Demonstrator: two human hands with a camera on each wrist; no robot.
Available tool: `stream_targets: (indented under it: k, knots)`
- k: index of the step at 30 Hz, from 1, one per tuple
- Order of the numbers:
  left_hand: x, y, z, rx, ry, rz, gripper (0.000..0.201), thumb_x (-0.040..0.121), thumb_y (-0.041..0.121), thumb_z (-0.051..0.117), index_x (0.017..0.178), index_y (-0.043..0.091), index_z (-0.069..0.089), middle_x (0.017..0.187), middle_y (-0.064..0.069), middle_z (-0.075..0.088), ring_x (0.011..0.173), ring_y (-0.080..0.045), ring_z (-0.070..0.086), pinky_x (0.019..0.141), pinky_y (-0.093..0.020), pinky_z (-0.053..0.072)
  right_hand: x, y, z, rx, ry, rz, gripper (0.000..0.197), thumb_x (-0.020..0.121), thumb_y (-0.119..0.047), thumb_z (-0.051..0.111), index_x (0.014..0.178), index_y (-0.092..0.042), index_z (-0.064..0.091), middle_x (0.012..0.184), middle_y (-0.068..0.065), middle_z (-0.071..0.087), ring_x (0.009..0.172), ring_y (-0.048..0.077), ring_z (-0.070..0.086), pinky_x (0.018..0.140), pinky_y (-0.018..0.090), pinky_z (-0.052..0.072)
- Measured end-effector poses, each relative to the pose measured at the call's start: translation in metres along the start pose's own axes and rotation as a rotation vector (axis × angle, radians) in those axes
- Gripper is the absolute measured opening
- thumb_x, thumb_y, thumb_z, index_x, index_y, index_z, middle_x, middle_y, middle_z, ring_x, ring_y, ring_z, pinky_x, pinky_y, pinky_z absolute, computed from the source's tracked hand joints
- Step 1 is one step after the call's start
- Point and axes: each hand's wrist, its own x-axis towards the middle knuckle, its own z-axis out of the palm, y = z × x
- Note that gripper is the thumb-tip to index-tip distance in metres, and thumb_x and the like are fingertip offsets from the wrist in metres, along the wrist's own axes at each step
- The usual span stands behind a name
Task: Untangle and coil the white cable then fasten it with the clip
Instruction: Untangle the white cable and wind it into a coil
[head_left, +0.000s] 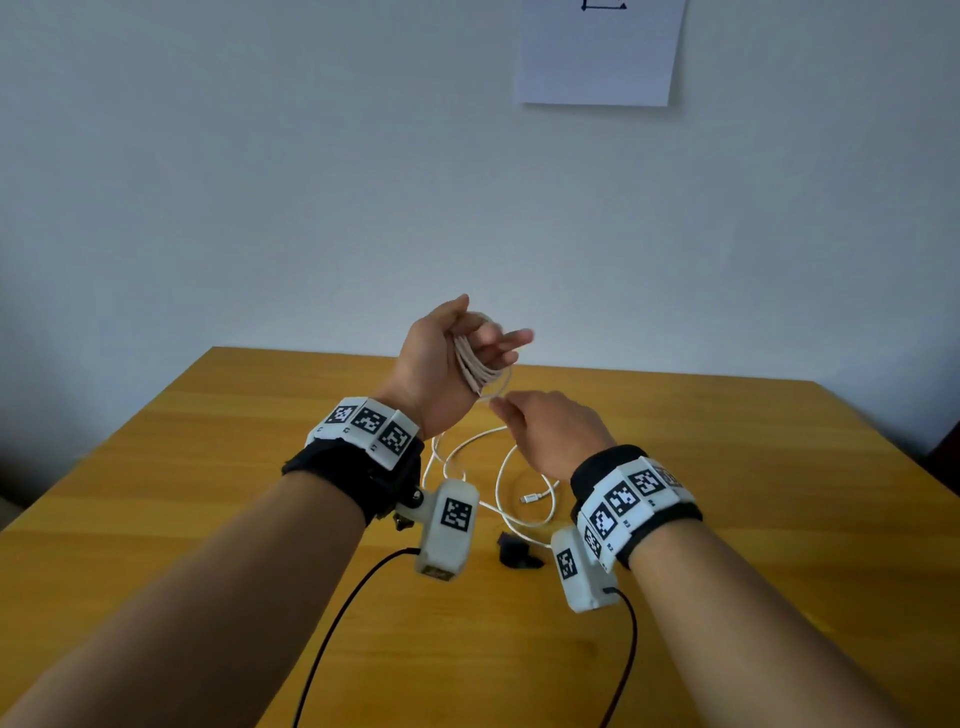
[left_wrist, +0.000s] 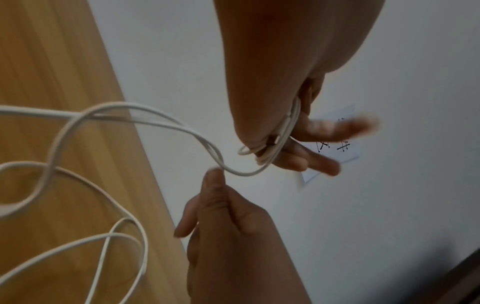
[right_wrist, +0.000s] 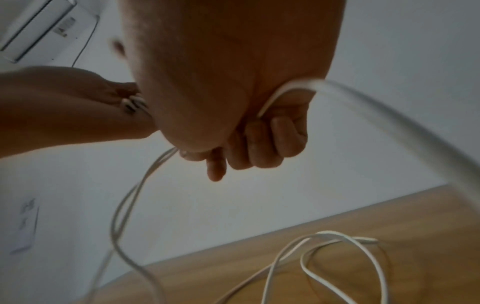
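Left hand (head_left: 441, 358) raised above the wooden table (head_left: 727, 519), gripping coils of white cable (head_left: 480, 364); right hand (head_left: 550, 431) pinches the trailing strand; black clip (head_left: 514, 551) lies below; wall paper (head_left: 597, 57) writing unreadable

Black wristbands (head_left: 353, 475) with checkered markers (head_left: 370, 421)

Left hand (left_wrist: 283, 86) grips coiled white cable (left_wrist: 281, 131); right hand (left_wrist: 233, 236) pinches strand; loops over table (left_wrist: 52, 82).
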Motion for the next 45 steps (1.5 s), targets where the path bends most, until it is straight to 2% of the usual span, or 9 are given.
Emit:
stream_targets:
  k: [3,6,10,14,16,21,31,38,45]
  knots:
    - [0.0,-0.001,0.004,0.037,-0.071,0.061,0.04,0.108,0.027,0.03,0.069,0.018,0.034,0.119,-0.023,0.07,0.124,-0.032,0.062,0.111,-0.039,0.038,-0.004,0.0,0.003,-0.095,-0.025,-0.038,0.056,0.107,-0.057,0.018,0.078,-0.022,0.051,0.072,-0.001,0.058,0.072,0.026,0.058,0.066,0.036,0.044]
    - [0.008,-0.003,-0.003,0.325,-0.026,0.159,0.038,0.108,0.028,0.031,0.077,0.012,0.045,0.13,-0.017,0.066,0.134,-0.02,0.053,0.12,-0.041,0.026,-0.006,0.003,0.004,-0.184,-0.016,-0.078,0.065,0.104,-0.063,0.017,0.063,-0.022,0.045,0.059,-0.003,0.052,0.06,0.022,0.054,0.059,0.033,0.037]
    - [0.006,-0.006,-0.009,1.06,0.069,0.216,0.051,0.107,0.044,0.029,0.128,0.017,0.067,0.15,0.004,0.049,0.146,-0.008,0.03,0.118,-0.028,0.013,-0.007,0.01,0.003,-0.201,0.034,-0.087,0.071,0.102,-0.067,0.015,0.058,-0.02,0.045,0.053,-0.001,0.051,0.05,0.018,0.049,0.054,0.031,0.032]
    - [0.011,-0.011,-0.024,1.478,0.031,0.258,0.054,0.104,0.047,0.025,0.102,0.005,0.059,0.123,-0.004,0.071,0.142,-0.017,0.04,0.111,-0.031,0.03,-0.01,0.02,0.001,-0.155,0.122,-0.041,0.072,0.104,-0.063,0.019,0.057,-0.018,0.05,0.051,-0.001,0.051,0.048,0.021,0.05,0.056,0.033,0.04]
    - [0.014,-0.011,-0.033,1.663,0.06,0.256,0.057,0.095,0.055,0.02,0.09,0.011,0.056,0.096,-0.003,0.077,0.114,-0.026,0.061,0.098,-0.046,0.047,-0.011,0.026,0.001,-0.144,0.179,-0.001,0.074,0.106,-0.061,0.02,0.055,-0.016,0.049,0.049,0.0,0.052,0.047,0.022,0.05,0.057,0.032,0.042]
    - [0.012,-0.012,-0.038,1.834,0.041,0.183,0.033,0.101,0.03,0.031,0.084,0.014,0.055,0.072,0.002,0.072,0.074,-0.018,0.064,0.074,-0.046,0.055,-0.015,0.033,0.002,-0.136,0.249,0.065,0.072,0.108,-0.054,0.022,0.052,-0.015,0.044,0.045,-0.002,0.045,0.043,0.02,0.045,0.055,0.031,0.041]
    - [0.009,-0.013,-0.038,1.76,0.101,0.137,0.044,0.106,0.035,0.033,0.069,0.012,0.039,0.066,-0.004,0.048,0.061,-0.023,0.044,0.057,-0.034,0.032,-0.016,0.041,-0.001,-0.138,0.287,0.276,0.066,0.108,-0.042,0.024,0.053,-0.013,0.048,0.051,0.0,0.051,0.046,0.019,0.048,0.061,0.032,0.038]
    - [0.005,-0.003,-0.039,1.641,0.071,-0.018,0.045,0.102,0.041,0.049,0.084,0.005,0.069,0.055,0.006,0.049,0.045,-0.008,0.042,0.045,-0.021,0.032,-0.016,0.052,-0.003,-0.105,0.271,0.525,0.056,0.104,-0.034,0.03,0.059,-0.011,0.054,0.058,0.003,0.056,0.052,0.021,0.052,0.059,0.03,0.036]
    - [0.005,0.006,-0.051,1.286,0.245,-0.06,0.053,0.092,0.051,0.058,0.06,0.013,0.039,0.051,-0.001,0.038,0.05,-0.018,0.033,0.06,-0.031,0.034,-0.021,0.075,-0.003,-0.115,0.075,0.733,0.05,0.105,-0.033,0.035,0.065,-0.012,0.056,0.066,0.004,0.057,0.058,0.021,0.052,0.068,0.032,0.041]
